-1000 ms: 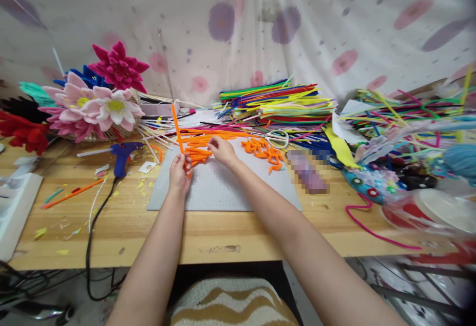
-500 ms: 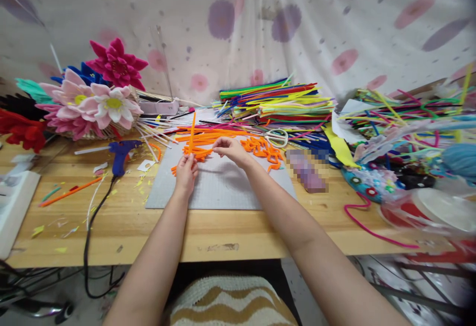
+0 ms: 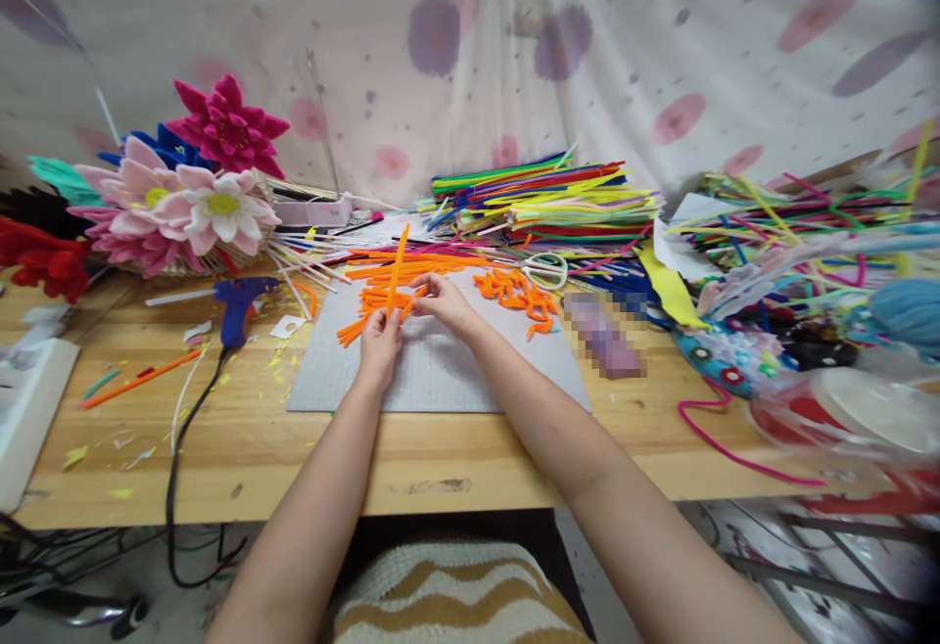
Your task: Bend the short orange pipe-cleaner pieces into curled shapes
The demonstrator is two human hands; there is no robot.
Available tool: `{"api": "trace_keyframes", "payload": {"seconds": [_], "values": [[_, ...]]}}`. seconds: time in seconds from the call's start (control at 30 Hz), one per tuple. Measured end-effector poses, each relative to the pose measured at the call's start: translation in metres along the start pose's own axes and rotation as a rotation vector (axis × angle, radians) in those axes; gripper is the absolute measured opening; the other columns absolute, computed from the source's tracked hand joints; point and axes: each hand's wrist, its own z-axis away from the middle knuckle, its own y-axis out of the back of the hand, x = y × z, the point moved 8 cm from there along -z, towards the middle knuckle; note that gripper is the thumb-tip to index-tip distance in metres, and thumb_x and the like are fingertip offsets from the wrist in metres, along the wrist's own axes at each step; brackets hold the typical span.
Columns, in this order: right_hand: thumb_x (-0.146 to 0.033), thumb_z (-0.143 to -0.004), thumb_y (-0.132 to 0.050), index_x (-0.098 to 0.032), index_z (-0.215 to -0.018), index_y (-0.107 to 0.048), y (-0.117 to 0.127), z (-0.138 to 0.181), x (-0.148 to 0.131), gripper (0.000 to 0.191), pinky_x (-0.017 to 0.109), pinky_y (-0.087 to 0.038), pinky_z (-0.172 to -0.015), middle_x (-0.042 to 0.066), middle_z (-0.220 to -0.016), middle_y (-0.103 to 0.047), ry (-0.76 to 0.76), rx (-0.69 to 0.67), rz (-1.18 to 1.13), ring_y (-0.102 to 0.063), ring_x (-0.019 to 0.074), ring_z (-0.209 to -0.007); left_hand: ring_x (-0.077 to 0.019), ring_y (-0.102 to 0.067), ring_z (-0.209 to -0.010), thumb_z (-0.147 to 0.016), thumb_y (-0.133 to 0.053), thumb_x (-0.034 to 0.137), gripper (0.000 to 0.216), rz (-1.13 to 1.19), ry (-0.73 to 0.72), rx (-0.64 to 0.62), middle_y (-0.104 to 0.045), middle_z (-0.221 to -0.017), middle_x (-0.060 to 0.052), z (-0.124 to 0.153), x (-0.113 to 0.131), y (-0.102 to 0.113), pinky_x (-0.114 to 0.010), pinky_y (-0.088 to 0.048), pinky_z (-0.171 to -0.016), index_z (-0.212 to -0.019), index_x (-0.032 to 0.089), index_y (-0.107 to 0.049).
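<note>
Pinching an orange pipe cleaner (image 3: 399,267) over a grey mat (image 3: 441,380)

The head view, the only one, puts both bare hands above the middle of the mat. The left hand (image 3: 380,343) has its thumb and fingers closed on the lower part of the orange pipe cleaner, which stands up from the grip, its top leaning slightly to the right. The right hand (image 3: 445,303) is just beside it, fingers bent and thumb near the fingertips; whether they have hold of an orange end, I can't say from here. Close around the grip lie straight orange strips (image 3: 376,299); to the right of the hands sits a heap of bent orange pieces (image 3: 514,292). A blue glue gun (image 3: 235,306) rests well apart on the wooden table (image 3: 514,468).

I'd judge the step in hand to be working a single length between both hands. To my eye, the next move calls for a steady left pinch and careful right fingertips, without dragging in the loose strips close by.
</note>
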Motion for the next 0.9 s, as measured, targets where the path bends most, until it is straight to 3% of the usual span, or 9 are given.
{"api": "trace_keyframes", "payload": {"seconds": [0.17,0.37,0.5,0.67,0.9], "values": [[-0.002,-0.060,-0.056,-0.017,-0.085,-0.046,-0.006,0.001,0.006,0.030,0.024,-0.052,-0.062,-0.005,-0.068,-0.060,-0.020,-0.057,-0.089,-0.058,0.0071,-0.059,-0.0013,-0.023,-0.036,-0.066,-0.068,0.038,0.031,0.006,-0.018,0.009,-0.036,-0.051,0.010,-0.001,0.000,0.001,-0.016,-0.013,-0.035,-0.075,0.018,-0.046],[-0.006,-0.061,-0.061,-0.017,-0.082,-0.048,-0.005,-0.001,0.026,0.027,0.025,-0.052,-0.064,-0.006,-0.060,-0.058,-0.051,0.016,-0.185,-0.058,0.0072,-0.055,-0.0015,-0.021,-0.035,-0.068,-0.066,0.037,0.029,0.000,-0.031,0.048,-0.036,-0.050,0.010,-0.001,-0.001,0.005,-0.017,-0.012,-0.036,-0.076,0.018,-0.046],[0.000,-0.058,-0.058,-0.017,-0.084,-0.050,-0.009,-0.003,0.028,0.033,0.026,-0.052,-0.067,-0.005,-0.065,-0.060,-0.017,0.039,-0.175,-0.058,0.0075,-0.058,-0.0036,-0.029,-0.040,-0.070,-0.063,0.035,0.024,-0.090,-0.080,0.112,-0.040,-0.052,0.008,-0.003,0.000,0.011,-0.018,-0.021,-0.039,-0.075,0.018,-0.047],[0.000,-0.059,-0.052,-0.018,-0.082,-0.048,-0.009,-0.003,0.027,0.030,0.025,-0.052,-0.061,-0.006,-0.065,-0.055,-0.034,0.132,-0.108,-0.055,0.0073,-0.056,-0.0082,-0.047,-0.056,-0.072,-0.060,0.032,0.017,-0.231,-0.185,0.160,-0.051,-0.062,0.003,-0.005,0.004,0.014,-0.019,-0.034,-0.051,-0.076,0.018,-0.052],[-0.005,-0.064,-0.045,-0.020,-0.084,-0.046,0.008,-0.007,0.028,0.025,0.026,-0.052,-0.058,-0.007,-0.063,-0.047,0.007,0.283,-0.042,-0.053,0.0077,-0.053,-0.0097,-0.048,-0.059,-0.072,-0.060,0.037,0.020,-0.307,-0.219,0.117,-0.053,-0.063,0.002,-0.004,0.003,0.010,-0.020,-0.035,-0.052,-0.074,0.018,-0.054]]}}
